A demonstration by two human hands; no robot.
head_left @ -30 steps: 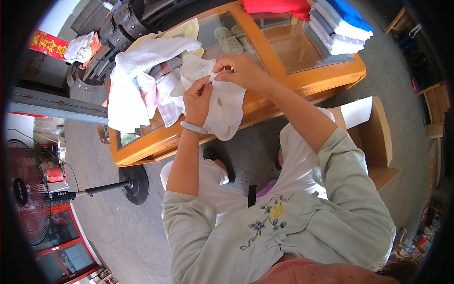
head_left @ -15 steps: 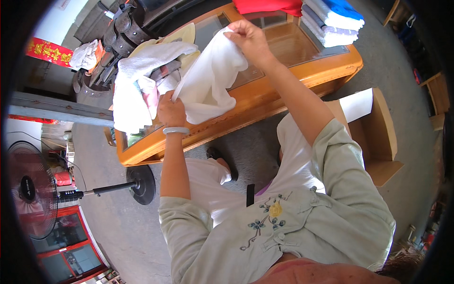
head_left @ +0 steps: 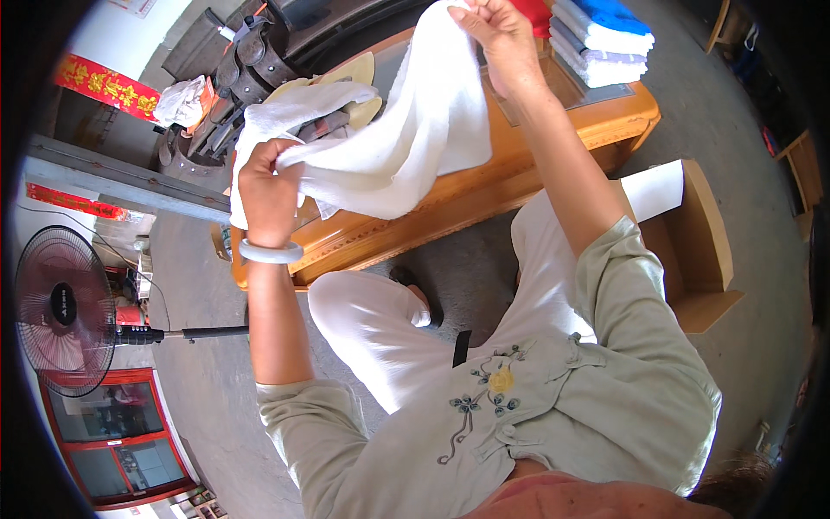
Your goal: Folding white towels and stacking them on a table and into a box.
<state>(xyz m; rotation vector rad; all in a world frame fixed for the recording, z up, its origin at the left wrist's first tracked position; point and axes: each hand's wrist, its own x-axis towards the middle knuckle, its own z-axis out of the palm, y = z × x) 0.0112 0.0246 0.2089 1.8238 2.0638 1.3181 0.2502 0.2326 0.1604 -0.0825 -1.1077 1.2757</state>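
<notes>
A white towel (head_left: 415, 138) hangs stretched between my two hands above the wooden table (head_left: 571, 134). My left hand (head_left: 270, 192), with a pale bangle at the wrist, is closed on one end of it. Farther off and higher, my right hand (head_left: 506, 43) pinches the opposite corner. The cloth sags in loose folds between them. Behind it, a heap of other cloths (head_left: 298, 108) lies on the table's left part, partly hidden by the towel and my left hand.
Folded towels (head_left: 596, 48) in white, grey and blue are stacked at the table's right end, beside a red cloth (head_left: 534, 13). An open cardboard box (head_left: 705, 233) stands on the floor at right. A standing fan (head_left: 65, 303) is at left, near a grey metal beam (head_left: 130, 177).
Both hands have risen and spread farther apart, the left going leftward and the right up and to the right. The white towel is lifted and stretched wider between them.
</notes>
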